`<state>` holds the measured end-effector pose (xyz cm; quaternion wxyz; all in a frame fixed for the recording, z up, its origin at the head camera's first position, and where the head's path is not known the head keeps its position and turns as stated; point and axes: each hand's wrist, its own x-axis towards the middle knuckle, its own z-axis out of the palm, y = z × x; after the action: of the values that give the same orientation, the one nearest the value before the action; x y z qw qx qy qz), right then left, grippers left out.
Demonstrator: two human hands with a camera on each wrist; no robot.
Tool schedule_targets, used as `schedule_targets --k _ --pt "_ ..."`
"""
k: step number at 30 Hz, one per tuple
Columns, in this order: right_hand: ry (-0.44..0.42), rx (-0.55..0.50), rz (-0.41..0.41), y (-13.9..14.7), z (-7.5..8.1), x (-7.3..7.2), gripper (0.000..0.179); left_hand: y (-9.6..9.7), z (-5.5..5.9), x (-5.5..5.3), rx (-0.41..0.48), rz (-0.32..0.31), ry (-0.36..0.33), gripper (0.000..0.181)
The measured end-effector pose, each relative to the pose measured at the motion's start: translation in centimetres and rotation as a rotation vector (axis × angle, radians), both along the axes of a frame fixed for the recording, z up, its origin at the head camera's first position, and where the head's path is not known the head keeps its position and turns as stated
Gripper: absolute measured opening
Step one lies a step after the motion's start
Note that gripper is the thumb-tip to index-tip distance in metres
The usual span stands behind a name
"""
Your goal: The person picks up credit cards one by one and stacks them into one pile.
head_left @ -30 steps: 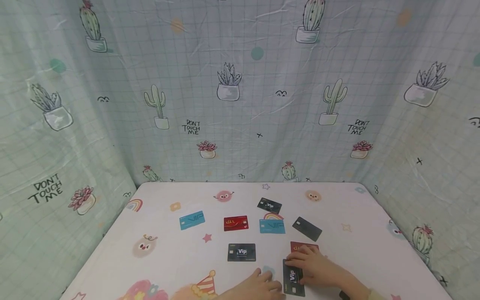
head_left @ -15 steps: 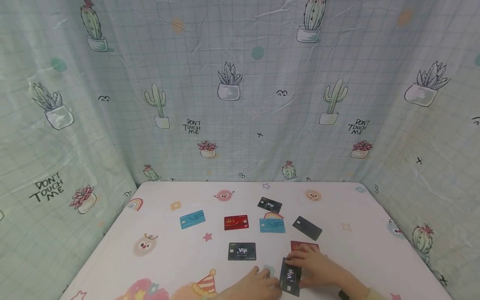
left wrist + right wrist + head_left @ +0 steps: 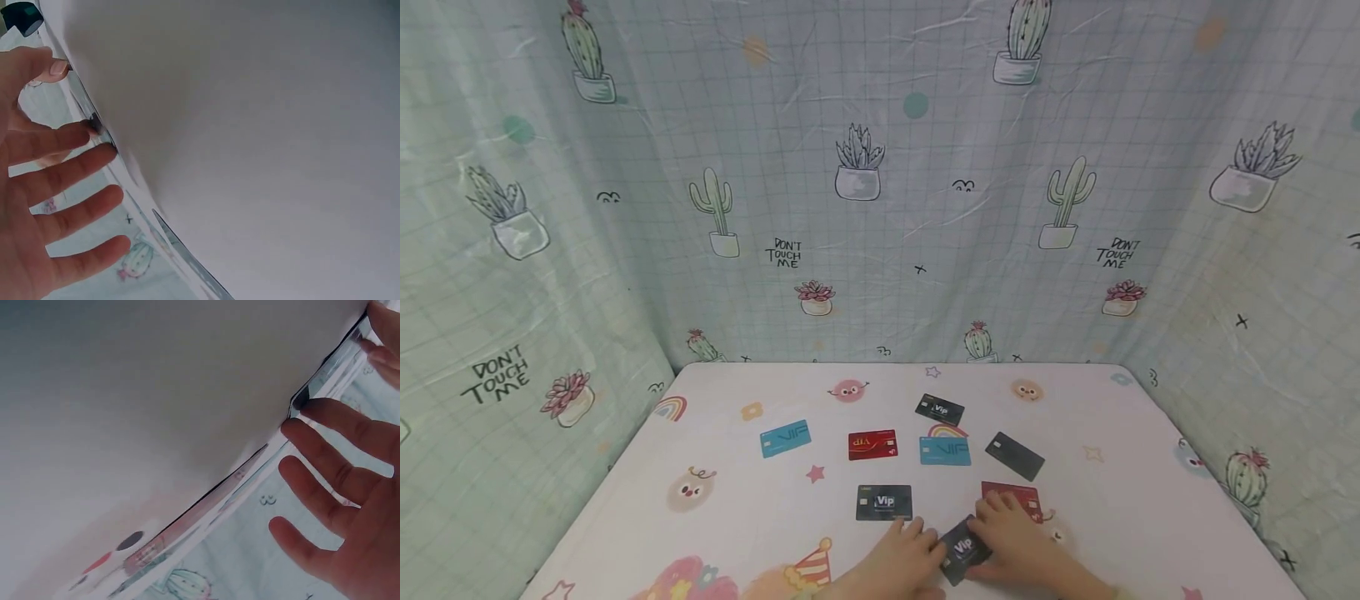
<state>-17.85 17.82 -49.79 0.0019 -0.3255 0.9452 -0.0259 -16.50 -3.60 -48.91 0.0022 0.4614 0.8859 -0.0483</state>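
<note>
A black VIP card (image 3: 964, 548) lies slanted near the front of the table, between my two hands. My right hand (image 3: 1017, 543) holds it at the right, index finger at the upper corner and thumb lower down. At its left edge, my left hand (image 3: 897, 557) has the index finger and thumb close against the card, the other fingers spread and fairly straight. Just beyond my right fingers is a red card (image 3: 1028, 497), partly covered by that hand. Another black VIP card (image 3: 883, 503) lies flat beyond my left hand.
Farther back lie two blue VIP cards (image 3: 785, 438), a red VIP card (image 3: 872, 444), a black VIP card (image 3: 939, 409) and a plain dark card (image 3: 1015, 456). A cactus-print curtain (image 3: 880, 250) hangs behind and beside the printed white table (image 3: 737, 525).
The black card between my hands has shifted left and turned from upright to slanted, along with my right hand. My left hand has moved slightly forward and left to the card's edge.
</note>
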Motion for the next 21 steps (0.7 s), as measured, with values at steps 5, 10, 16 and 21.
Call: schedule_targets --k 5,10,16,21 --pt "-0.014 0.036 -0.023 -0.8 -0.1 0.2 0.067 0.1 -0.7 -0.4 -0.033 0.011 0.07 0.048" --pt "-0.009 0.053 -0.012 -0.8 -0.3 0.0 0.07 0.6 -1.4 -0.9 -0.018 0.015 0.074 0.048" --pt "0.057 0.044 0.063 0.2 -0.6 -0.5 0.058 1.1 -1.3 -1.1 0.002 0.006 0.104 0.044" --pt "0.094 0.013 0.121 1.0 -0.6 -0.5 0.049 1.2 -1.0 -1.1 -0.014 0.014 0.11 0.044"
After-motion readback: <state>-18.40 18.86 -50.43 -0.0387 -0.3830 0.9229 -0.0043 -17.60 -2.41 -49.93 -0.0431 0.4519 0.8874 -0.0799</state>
